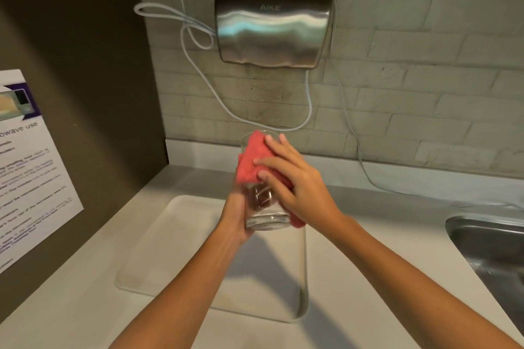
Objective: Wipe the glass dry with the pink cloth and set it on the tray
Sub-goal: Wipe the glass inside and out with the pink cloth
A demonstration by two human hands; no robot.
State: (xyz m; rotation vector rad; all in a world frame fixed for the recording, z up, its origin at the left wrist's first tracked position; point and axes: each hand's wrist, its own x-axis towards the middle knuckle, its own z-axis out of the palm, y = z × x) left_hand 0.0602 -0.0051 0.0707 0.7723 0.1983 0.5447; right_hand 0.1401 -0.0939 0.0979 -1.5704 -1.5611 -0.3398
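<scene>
Clear, glossy glass (pixel 266 221) under fuzzy pink cloth (pixel 251 161), above matt white plastic-looking tray (pixel 170 249). Behind tray, brushed shiny metal hand dryer (pixel 272 25) on rough pale brick wall (pixel 425 79); right of tray, dull steel sink (pixel 490 249).

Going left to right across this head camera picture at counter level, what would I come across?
Printed notice on the wall → left hand → right hand → steel sink. The glass, pink cloth and tray overlap the hands, so I leave them out.
</scene>
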